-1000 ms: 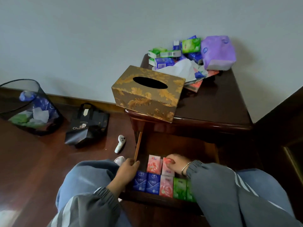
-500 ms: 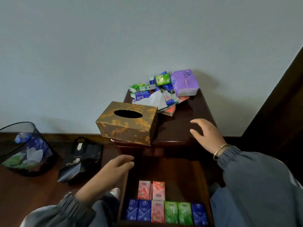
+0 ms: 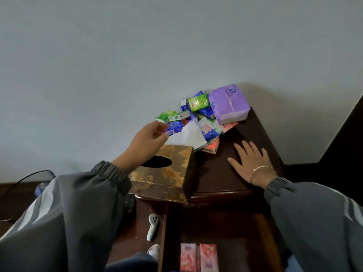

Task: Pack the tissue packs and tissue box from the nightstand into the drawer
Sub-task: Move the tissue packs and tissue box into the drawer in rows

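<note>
Reaching over the gold tissue box [image 3: 167, 171], the left hand [image 3: 146, 144] has its fingers loosely apart and curled, holding nothing, the fingertips just short of a blue pack [image 3: 173, 127] at the near edge of the pile. The right hand [image 3: 250, 160] lies flat and empty on the nightstand [image 3: 220, 173], palm down, apparently as a brace.

The packs sit heaped at the back of the top against the wall, with a larger purple pack [image 3: 228, 104] on the right and a loose white tissue [image 3: 188, 135] draped across the front. The box stands at the front left corner, overhanging the edge. Below, the drawer [image 3: 263, 234] is open; two pink packs [image 3: 199, 257] show at its near end, the remainder is out of frame.

Judged step: taking the next pack from the pile. Recommended: pinch the blue pack by its long sides, clear of the tissue, and lift straight up so neighbours do not slide. Keep the forearm high over the box, which looks easy to knock off. Set the pack beside those already in place.
</note>
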The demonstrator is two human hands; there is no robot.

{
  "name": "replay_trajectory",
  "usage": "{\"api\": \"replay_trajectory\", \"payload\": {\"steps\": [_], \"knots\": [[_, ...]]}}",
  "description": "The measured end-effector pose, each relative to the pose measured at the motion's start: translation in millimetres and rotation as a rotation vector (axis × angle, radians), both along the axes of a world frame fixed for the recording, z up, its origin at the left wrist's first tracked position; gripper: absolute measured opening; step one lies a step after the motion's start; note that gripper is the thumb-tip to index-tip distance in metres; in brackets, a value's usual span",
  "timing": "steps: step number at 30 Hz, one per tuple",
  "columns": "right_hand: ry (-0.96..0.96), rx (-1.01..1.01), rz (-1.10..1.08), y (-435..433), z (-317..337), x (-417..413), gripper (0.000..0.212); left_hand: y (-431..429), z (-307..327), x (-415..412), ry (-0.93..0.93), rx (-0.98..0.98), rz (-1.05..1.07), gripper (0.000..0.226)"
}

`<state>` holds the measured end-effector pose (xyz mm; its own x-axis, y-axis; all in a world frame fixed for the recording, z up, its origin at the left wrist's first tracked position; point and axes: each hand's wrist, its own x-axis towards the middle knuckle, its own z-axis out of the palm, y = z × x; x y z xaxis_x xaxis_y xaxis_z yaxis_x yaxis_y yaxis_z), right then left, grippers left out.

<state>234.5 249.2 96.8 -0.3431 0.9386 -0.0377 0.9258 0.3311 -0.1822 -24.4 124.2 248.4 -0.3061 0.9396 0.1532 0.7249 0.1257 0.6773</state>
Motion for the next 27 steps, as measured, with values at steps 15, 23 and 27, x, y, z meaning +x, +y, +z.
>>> {"api": "replay_trajectory", "payload": {"steps": [15, 23, 27], "knots": [[-0.016, 0.063, -0.036, -3, -7, -1, 0.067, 137, -63, -46, 0.341, -0.427, 0.101, 0.067], [-0.033, 0.025, -0.042, -6, 2, -1, 0.066, 117, -34, -48, 0.279, -0.383, 0.139, 0.038], [-0.028, -0.008, -0.039, -6, 4, -1, 0.065, 81, -28, -51, 0.225, -0.172, 0.289, 0.051]]}}
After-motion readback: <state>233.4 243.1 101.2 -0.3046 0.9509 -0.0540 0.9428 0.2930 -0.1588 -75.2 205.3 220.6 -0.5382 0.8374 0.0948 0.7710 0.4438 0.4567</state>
